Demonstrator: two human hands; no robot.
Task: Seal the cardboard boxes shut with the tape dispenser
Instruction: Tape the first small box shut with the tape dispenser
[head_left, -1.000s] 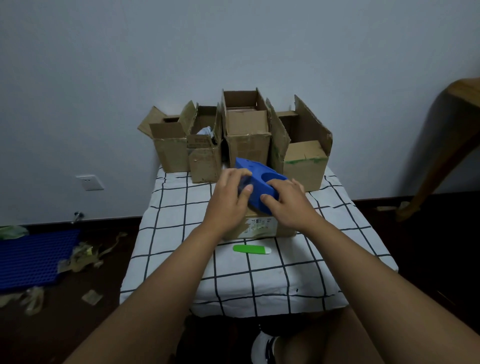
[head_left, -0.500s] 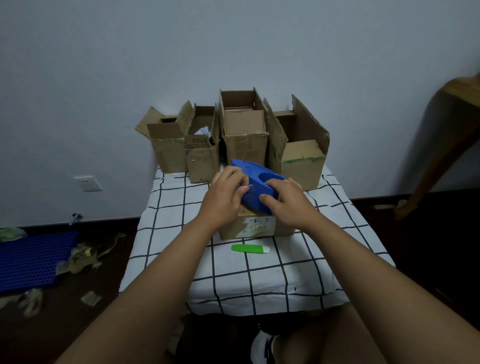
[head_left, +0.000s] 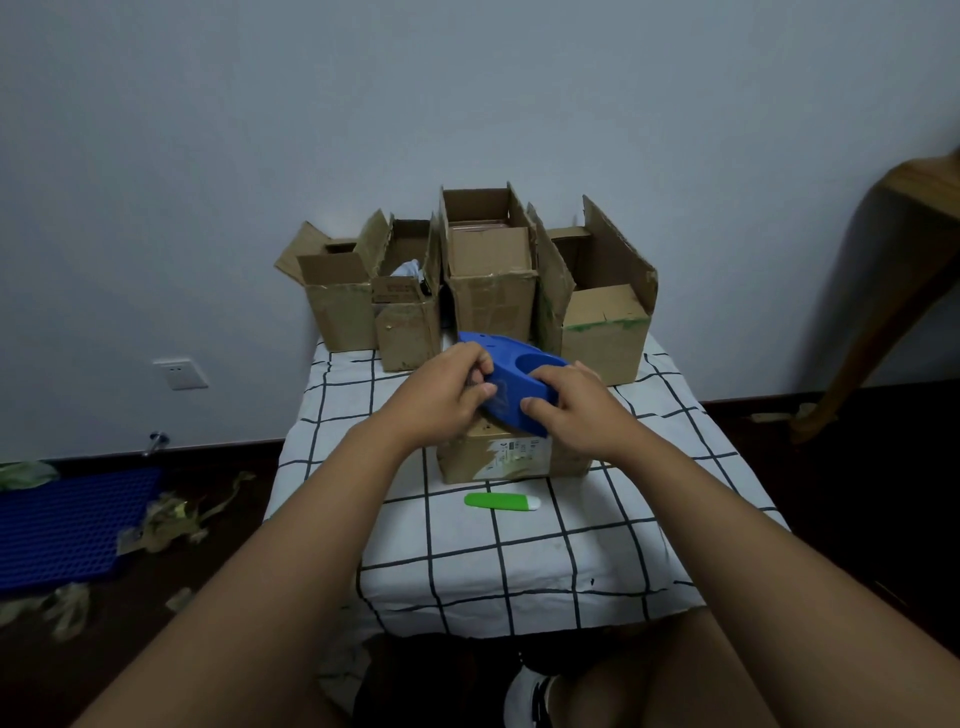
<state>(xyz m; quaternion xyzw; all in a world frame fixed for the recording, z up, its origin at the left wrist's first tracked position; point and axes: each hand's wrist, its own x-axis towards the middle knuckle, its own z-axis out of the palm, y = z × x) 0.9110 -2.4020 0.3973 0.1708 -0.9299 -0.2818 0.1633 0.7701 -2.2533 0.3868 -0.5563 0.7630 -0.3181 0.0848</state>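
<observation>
Four open boxes (head_left: 467, 291) wall off surface (head_left: 519, 566) rear. Small box (head_left: 511, 457) mid-surface, green cutter (head_left: 501, 502) just before it; front cloth free.

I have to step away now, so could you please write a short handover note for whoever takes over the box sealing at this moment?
Left hand: fingers pinch at the near end of the blue tape dispenser, apparently at the tape end.
Right hand: grips the dispenser's body.
The dispenser is held just above the small box at the front of the checked tablecloth. A green utility knife lies in front of that box.
Done: none visibly; whether the small box's top is taped is hidden.
Left: four boxes at the back have their flaps open and need closing and taping.
</observation>
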